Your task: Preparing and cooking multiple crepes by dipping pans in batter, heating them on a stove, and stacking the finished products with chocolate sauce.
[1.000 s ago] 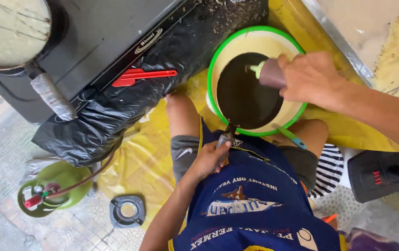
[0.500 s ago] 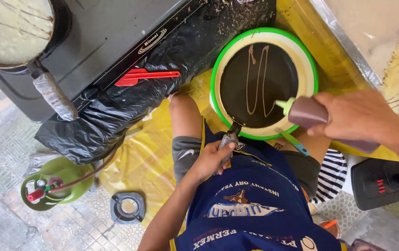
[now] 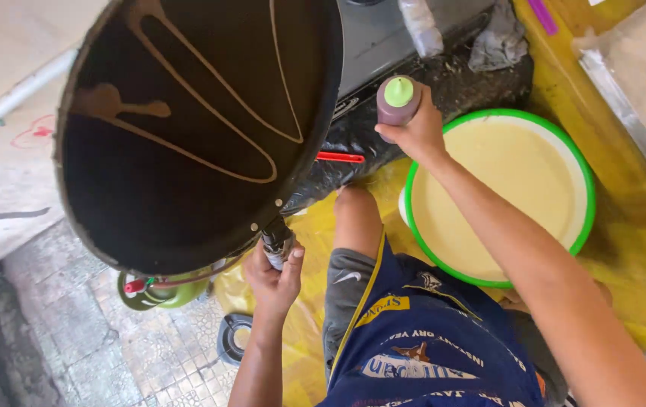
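A large black pan [image 3: 187, 128] fills the upper left of the frame, tilted up on edge, with thin pale batter lines looped across its dark face. Below lie yellow sheeting [image 3: 639, 249] and a patterned tile floor [image 3: 149, 354]; a green-rimmed bowl [image 3: 580, 226] of pale batter sits at right. The left hand [image 3: 274, 275] is clamped on the pan's handle [image 3: 277, 243]. The right hand [image 3: 417, 132] wraps its fingers tight around a brown squeeze bottle [image 3: 397, 102] with a green cap.
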